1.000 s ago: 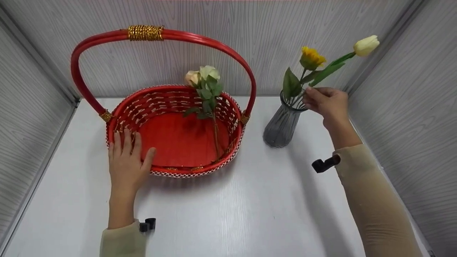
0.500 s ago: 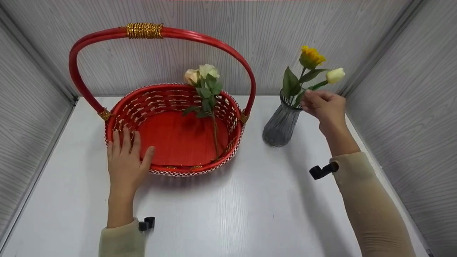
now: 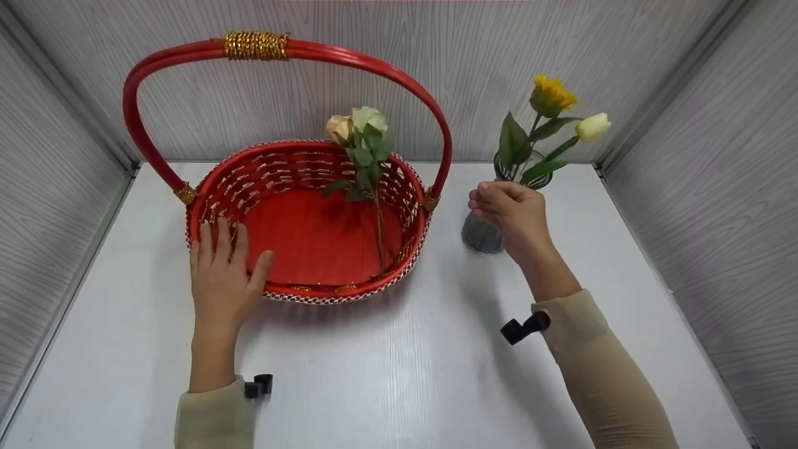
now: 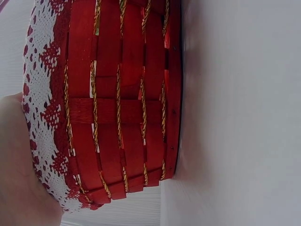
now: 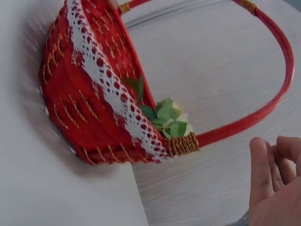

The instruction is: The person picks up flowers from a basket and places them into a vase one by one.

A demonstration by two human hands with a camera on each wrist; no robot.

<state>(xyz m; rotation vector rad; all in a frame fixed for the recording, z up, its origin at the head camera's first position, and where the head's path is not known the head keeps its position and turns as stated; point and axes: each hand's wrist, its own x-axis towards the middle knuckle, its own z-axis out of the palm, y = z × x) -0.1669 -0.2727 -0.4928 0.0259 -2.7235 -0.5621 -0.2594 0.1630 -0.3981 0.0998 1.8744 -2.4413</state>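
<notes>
In the head view my left hand (image 3: 223, 284) rests with its fingers spread over the left front rim of a red woven basket (image 3: 305, 240). The left wrist view shows that hand (image 4: 23, 174) against the basket's lace edging (image 4: 42, 89). My right hand (image 3: 514, 212), its fingers loosely bent, holds nothing and hovers before the grey glass vase (image 3: 483, 236), hiding its middle. A white tulip (image 3: 592, 127) and a yellow flower (image 3: 552, 96) stand in the vase. Pale roses (image 3: 368, 121) lean inside the basket, blossoms above its back rim.
A tall red handle (image 3: 349, 56) with gold winding arches over the basket. White tabletop (image 3: 386, 374) stretches in front of basket and vase. Grey wood-grain panels (image 3: 474, 56) enclose the back and both sides.
The tulip has been lowered into the vase and let go. My right hand has since moved left and toward me, away from the stem. The left hand stays on the basket.
</notes>
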